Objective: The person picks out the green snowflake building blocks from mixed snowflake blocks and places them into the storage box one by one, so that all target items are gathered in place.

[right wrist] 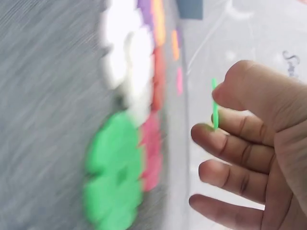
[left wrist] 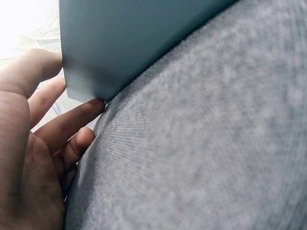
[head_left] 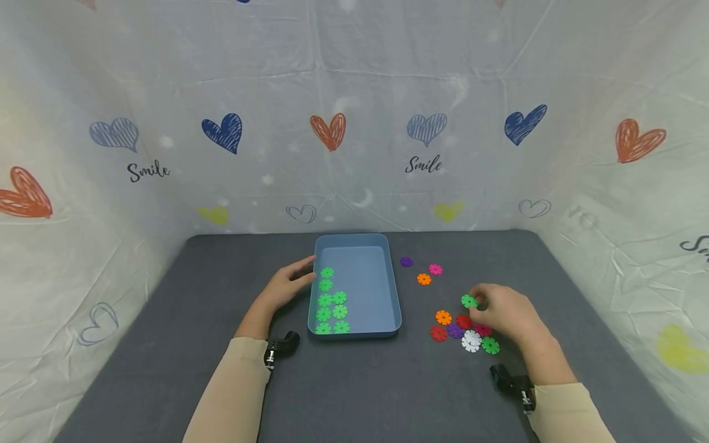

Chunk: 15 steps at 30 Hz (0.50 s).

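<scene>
My right hand [head_left: 506, 312] pinches a green flower-shaped plastic disc [head_left: 468, 301] between thumb and fingertips, above a cluster of loose discs. In the right wrist view that disc [right wrist: 215, 105] appears edge-on, raised off the table. My left hand [head_left: 286, 285] touches the left wall of a blue-grey tray [head_left: 354, 240], its fingers fairly straight; in the left wrist view the fingertips [left wrist: 91, 108] meet the tray's side [left wrist: 120, 43] low by the cloth. Inside the tray, green discs [head_left: 340, 312] lie in two columns along the left side.
Below the right hand lie a white disc [head_left: 471, 341], another green disc [head_left: 490, 346], and red, purple, pink and orange ones. Farther back are a purple disc [head_left: 407, 261], an orange disc [head_left: 423, 279] and a pink disc [head_left: 436, 269]. A printed curtain [head_left: 365, 184] stands behind the grey table.
</scene>
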Tool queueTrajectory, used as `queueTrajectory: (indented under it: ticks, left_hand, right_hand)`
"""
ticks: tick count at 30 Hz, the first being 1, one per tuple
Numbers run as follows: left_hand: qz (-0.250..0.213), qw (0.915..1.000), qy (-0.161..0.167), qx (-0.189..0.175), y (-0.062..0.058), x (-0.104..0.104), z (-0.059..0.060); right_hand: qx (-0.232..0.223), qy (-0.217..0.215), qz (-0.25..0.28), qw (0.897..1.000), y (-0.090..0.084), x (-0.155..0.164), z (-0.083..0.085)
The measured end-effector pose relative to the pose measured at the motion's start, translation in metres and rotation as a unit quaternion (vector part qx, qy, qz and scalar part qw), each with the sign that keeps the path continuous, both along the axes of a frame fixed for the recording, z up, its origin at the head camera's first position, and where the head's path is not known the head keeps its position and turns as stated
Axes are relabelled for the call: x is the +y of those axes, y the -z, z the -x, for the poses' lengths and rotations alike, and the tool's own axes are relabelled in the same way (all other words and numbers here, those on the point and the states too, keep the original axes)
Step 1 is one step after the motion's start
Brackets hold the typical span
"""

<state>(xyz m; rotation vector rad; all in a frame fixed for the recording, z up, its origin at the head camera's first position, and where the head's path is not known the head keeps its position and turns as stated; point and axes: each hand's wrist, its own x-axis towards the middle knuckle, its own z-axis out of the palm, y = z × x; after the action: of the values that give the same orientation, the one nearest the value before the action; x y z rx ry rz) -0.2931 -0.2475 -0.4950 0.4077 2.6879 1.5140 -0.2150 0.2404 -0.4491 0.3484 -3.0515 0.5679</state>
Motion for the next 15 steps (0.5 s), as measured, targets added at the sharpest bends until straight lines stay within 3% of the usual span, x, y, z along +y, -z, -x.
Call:
queueTrajectory:
  ticks: [8,15]
  left_hand:
    - [0.0,1.0,-0.003,0.0,0.001,-0.001,0.0]
    - [0.002,1.0,-0.003,0.002,0.002,0.0,0.0]
  right_hand:
    - [0.021,-0.05,0.056,0.997,-0.034,-0.033,0.005]
    - [0.046,-0.111,0.071,0.99,-0.056,-0.073,0.017]
